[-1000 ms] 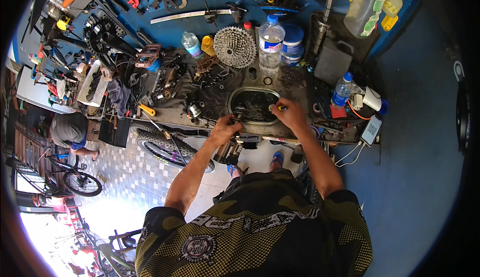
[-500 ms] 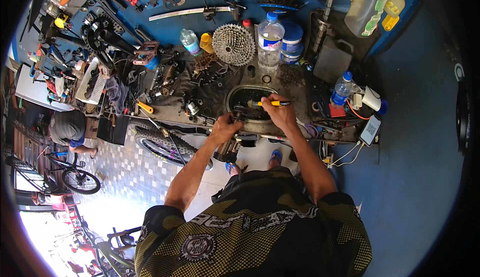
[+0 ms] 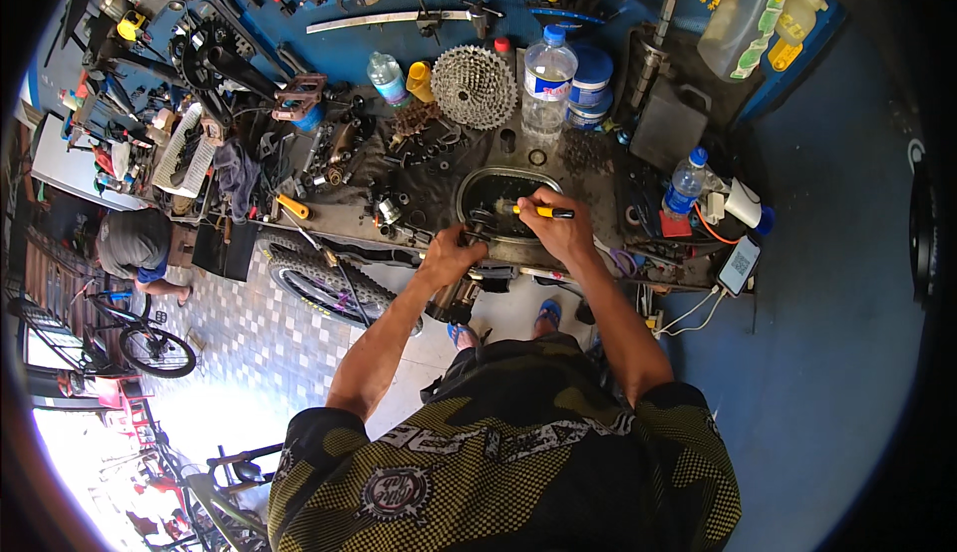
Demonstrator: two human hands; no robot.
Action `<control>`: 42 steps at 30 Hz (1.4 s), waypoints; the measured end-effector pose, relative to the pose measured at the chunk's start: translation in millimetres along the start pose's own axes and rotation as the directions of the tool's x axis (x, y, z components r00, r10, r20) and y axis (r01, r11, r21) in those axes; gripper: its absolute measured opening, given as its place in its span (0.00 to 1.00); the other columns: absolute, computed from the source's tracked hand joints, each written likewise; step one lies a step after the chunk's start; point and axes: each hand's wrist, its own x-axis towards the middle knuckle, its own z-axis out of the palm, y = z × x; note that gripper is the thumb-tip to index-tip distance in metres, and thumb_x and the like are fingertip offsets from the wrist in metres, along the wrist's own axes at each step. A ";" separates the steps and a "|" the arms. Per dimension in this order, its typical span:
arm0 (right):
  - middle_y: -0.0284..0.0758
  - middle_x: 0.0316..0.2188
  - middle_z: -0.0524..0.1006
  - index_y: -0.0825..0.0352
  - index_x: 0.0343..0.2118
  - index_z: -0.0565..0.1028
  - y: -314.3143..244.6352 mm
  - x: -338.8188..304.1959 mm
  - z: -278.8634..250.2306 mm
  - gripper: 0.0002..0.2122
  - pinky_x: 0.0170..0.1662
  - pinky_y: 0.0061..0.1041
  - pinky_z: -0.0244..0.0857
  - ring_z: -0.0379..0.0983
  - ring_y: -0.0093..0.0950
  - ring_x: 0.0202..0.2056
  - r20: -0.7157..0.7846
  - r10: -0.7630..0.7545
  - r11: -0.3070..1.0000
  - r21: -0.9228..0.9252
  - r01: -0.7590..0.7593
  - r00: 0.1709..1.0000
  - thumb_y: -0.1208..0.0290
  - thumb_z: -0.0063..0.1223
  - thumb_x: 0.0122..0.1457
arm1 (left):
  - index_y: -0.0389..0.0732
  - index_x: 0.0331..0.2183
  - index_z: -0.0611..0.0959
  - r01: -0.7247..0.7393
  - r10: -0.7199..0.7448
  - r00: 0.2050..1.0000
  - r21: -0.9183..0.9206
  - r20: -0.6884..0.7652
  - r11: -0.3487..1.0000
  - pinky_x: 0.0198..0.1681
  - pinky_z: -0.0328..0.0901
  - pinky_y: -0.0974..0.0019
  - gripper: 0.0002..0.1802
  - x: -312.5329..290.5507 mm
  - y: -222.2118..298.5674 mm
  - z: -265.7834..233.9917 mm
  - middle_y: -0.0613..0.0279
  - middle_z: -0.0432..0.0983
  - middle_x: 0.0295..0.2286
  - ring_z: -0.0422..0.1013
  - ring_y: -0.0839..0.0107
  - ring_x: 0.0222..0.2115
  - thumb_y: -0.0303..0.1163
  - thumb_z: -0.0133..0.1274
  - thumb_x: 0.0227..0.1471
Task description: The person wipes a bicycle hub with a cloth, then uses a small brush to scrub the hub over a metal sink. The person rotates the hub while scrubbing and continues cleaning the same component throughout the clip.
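Observation:
My right hand (image 3: 560, 227) is closed round a brush with a yellow and black handle (image 3: 554, 213). Its bristle end points left, over the dark liquid in an oval metal basin (image 3: 462, 194). At the basin's near left rim, my left hand (image 3: 451, 254) pinches a small dark metal part (image 3: 481, 220). The part reaches in over the basin beside the brush tip, and its exact kind cannot be made out. Behind the basin a large bicycle cassette (image 3: 475, 87) stands upright next to a clear bottle with a blue cap (image 3: 547, 83).
Loose bike parts (image 3: 391, 205) and tools cover the bench left of the basin. A blue-labelled bottle (image 3: 684, 183) and a charging phone (image 3: 739, 265) lie to the right. Below the bench edge is a bicycle tyre (image 3: 329, 283). Another person (image 3: 138, 243) is far left.
The brush tip has shifted slightly within the basin, and my right hand has tilted a little. My left hand keeps its pinch. The whole view has drifted slightly.

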 end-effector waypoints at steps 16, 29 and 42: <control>0.37 0.27 0.83 0.70 0.34 0.82 19.5 -4.5 -3.4 0.07 0.34 0.26 0.71 0.79 0.24 0.29 -0.021 -0.327 0.940 0.097 0.328 0.945 0.71 0.65 0.61 | 0.34 0.45 0.83 0.334 -0.131 0.923 -0.582 0.362 0.741 0.33 0.75 0.66 0.20 -6.7 0.0 -11.9 0.56 0.83 0.29 0.79 0.70 0.28 0.39 0.60 0.56; 0.37 0.29 0.83 0.69 0.34 0.82 15.9 -0.3 -12.1 0.07 0.34 0.26 0.72 0.81 0.25 0.29 -0.065 -0.392 0.914 0.087 0.397 0.918 0.70 0.66 0.61 | 0.36 0.43 0.81 0.373 -0.134 0.894 -0.542 0.428 0.753 0.26 0.75 0.63 0.19 -7.0 2.8 -19.5 0.55 0.84 0.29 0.79 0.69 0.25 0.41 0.59 0.57; 0.35 0.27 0.84 0.69 0.36 0.83 18.6 -5.4 -4.9 0.10 0.35 0.25 0.72 0.80 0.22 0.30 -0.040 -0.236 0.962 0.134 0.240 0.971 0.66 0.65 0.63 | 0.35 0.43 0.82 0.284 -0.103 0.922 -0.469 0.374 0.836 0.30 0.75 0.66 0.17 -8.4 4.7 -14.5 0.58 0.83 0.29 0.78 0.73 0.26 0.39 0.58 0.58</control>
